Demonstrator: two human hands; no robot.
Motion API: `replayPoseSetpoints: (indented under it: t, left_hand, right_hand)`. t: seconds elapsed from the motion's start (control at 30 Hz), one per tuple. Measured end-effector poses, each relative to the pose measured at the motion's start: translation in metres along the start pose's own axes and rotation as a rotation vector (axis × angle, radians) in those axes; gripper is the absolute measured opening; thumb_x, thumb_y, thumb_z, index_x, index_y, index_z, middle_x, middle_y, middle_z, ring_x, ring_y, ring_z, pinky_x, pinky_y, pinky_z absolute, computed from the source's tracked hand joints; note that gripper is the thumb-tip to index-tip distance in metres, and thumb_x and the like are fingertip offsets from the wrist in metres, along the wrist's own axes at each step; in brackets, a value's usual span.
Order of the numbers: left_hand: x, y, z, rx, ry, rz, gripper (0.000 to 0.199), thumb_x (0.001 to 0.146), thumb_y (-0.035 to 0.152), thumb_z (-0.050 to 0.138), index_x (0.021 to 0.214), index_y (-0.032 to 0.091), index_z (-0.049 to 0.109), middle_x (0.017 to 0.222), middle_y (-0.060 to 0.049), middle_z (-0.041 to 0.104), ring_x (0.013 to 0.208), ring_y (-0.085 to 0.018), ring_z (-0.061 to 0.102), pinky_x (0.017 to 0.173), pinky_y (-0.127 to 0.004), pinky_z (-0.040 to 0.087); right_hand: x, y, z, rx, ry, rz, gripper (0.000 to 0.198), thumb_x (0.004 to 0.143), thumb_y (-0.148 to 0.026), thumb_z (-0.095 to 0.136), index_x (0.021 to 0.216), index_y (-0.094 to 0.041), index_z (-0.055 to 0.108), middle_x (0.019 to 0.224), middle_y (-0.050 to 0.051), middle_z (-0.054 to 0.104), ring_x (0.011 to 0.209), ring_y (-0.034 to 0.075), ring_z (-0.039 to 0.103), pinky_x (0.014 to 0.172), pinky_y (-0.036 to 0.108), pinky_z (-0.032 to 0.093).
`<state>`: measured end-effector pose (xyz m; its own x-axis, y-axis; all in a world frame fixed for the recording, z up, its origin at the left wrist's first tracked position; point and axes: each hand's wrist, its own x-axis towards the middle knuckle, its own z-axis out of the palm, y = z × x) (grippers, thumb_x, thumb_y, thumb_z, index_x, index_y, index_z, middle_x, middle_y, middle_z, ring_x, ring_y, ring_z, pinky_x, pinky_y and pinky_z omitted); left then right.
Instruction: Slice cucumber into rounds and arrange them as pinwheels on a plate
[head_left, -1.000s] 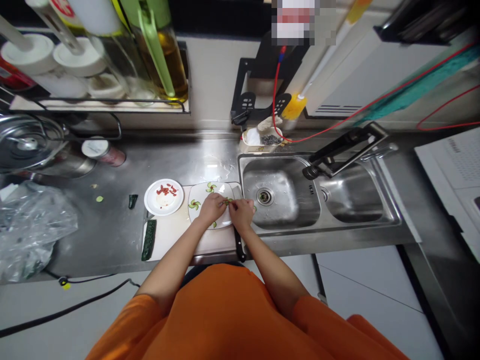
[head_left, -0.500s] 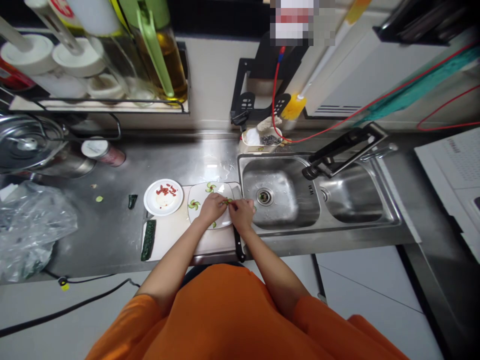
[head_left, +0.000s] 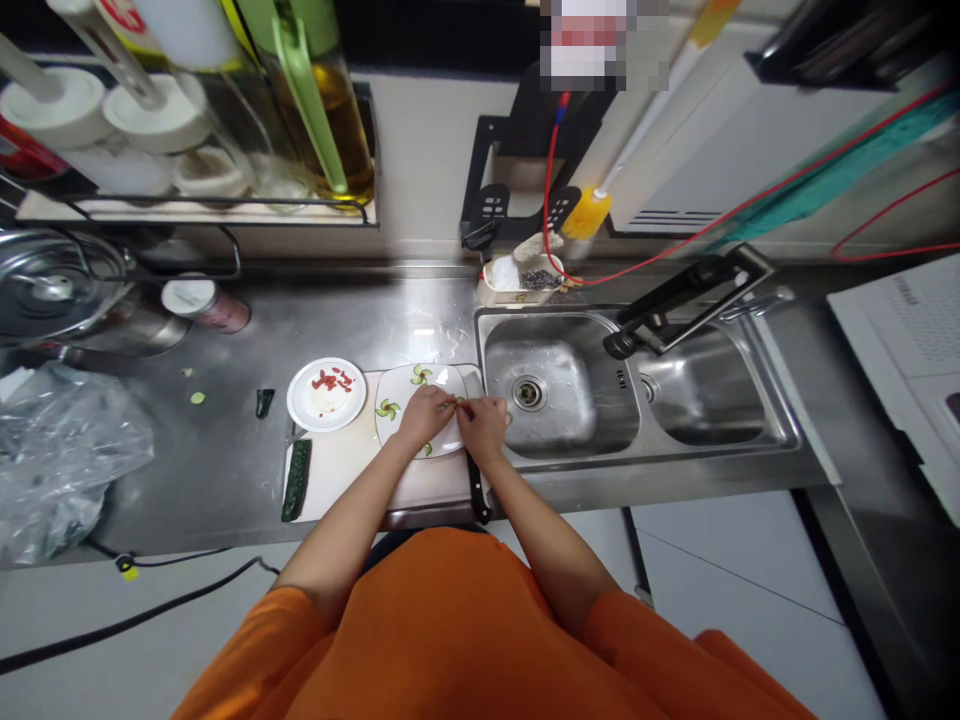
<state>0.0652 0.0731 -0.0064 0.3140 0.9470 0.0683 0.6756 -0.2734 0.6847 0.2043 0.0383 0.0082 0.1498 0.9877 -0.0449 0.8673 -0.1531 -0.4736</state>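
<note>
Over on the left, a crumpled plastic bag (head_left: 67, 450) sits on the counter (head_left: 202, 460). To its right lies a dark cucumber stub (head_left: 264, 403), and nearer, along the board's left edge, a longer piece of cucumber (head_left: 297, 482). That one looks firm and fairly light to me; its bumpy skin should give a decent hold around the middle, while the cut ends would be wet. Just beyond it is a small white plate (head_left: 297, 408) with red bits (head_left: 331, 381) on it.

Next comes the large plate (head_left: 397, 385), on the cutting board (head_left: 346, 480), with green fans (head_left: 387, 410) set near its rim. They look thin, limp and easily knocked out of shape, so I'd touch them only by the skin edge.

The left hand (head_left: 426, 415) is over the plate's right half, fingertips pinched on a small green piece (head_left: 459, 402). The right hand (head_left: 484, 428) meets it there, thumb and finger closed on the same piece. It must weigh next to nothing, and it's probably slick and quick to tear; a soft pinch at the rind seems best. Near the right wrist lies a knife (head_left: 480, 500), black handle toward the near edge, and then the sink (head_left: 577, 410).
</note>
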Motion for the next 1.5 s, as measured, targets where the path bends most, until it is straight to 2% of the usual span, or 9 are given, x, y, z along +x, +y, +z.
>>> replayPoseSetpoints:
  t: [0.63,0.87,1.03,1.2,1.33,1.5]
  left_hand:
    - [-0.003,0.002,-0.005,-0.008,0.039,-0.002,0.014,0.080,0.023,0.060,0.087,0.021,0.072,0.081,-0.004,0.066,0.082,-0.017,0.057,0.082,-0.034,0.048]
    - [-0.010,0.005,-0.023,-0.033,0.114,-0.055,0.014,0.080,0.023,0.060,0.088,0.020,0.071,0.084,-0.004,0.067,0.087,-0.018,0.058,0.085,-0.034,0.048]
    - [-0.042,0.001,-0.052,-0.073,0.282,-0.205,0.019,0.083,0.025,0.053,0.094,0.020,0.068,0.092,-0.005,0.066,0.087,-0.017,0.059,0.082,-0.031,0.049]
    - [-0.096,-0.009,-0.071,0.023,0.440,-0.510,0.028,0.079,0.034,0.056,0.102,0.020,0.063,0.091,-0.006,0.064,0.076,-0.018,0.058,0.077,-0.033,0.049]
    - [-0.122,-0.014,-0.067,-0.103,0.376,-0.735,0.040,0.076,0.039,0.057,0.110,0.018,0.058,0.092,-0.006,0.066,0.075,-0.018,0.061,0.079,-0.034,0.048]
    - [-0.119,-0.017,-0.052,-0.391,0.234,-0.932,0.040,0.075,0.040,0.057,0.107,0.017,0.060,0.074,-0.001,0.067,0.072,-0.018,0.065,0.079,-0.033,0.048]
  right_hand:
    - [-0.003,-0.002,-0.007,0.013,0.023,-0.003,0.014,0.084,-0.032,0.059,0.083,-0.024,0.070,0.086,0.002,0.064,0.097,0.021,0.043,0.069,0.029,0.022]
    - [-0.005,0.000,-0.016,0.034,0.033,0.033,0.015,0.083,-0.031,0.058,0.082,-0.024,0.070,0.085,0.003,0.065,0.096,0.022,0.044,0.071,0.030,0.025]
    - [-0.008,0.005,-0.026,0.046,0.005,0.053,0.017,0.084,-0.026,0.053,0.085,-0.023,0.070,0.086,0.004,0.066,0.091,0.020,0.047,0.074,0.030,0.028]
    - [-0.015,0.011,-0.029,0.042,-0.098,0.103,0.020,0.082,-0.022,0.055,0.096,-0.024,0.070,0.084,0.003,0.068,0.087,0.021,0.049,0.071,0.029,0.030]
    - [-0.019,0.010,-0.027,0.050,-0.135,0.104,0.025,0.081,-0.018,0.053,0.098,-0.023,0.070,0.086,0.003,0.070,0.085,0.021,0.051,0.071,0.028,0.031]
    - [-0.021,0.009,-0.022,0.035,-0.127,0.075,0.027,0.081,-0.017,0.050,0.097,-0.024,0.071,0.085,0.003,0.070,0.079,0.019,0.053,0.072,0.027,0.033]
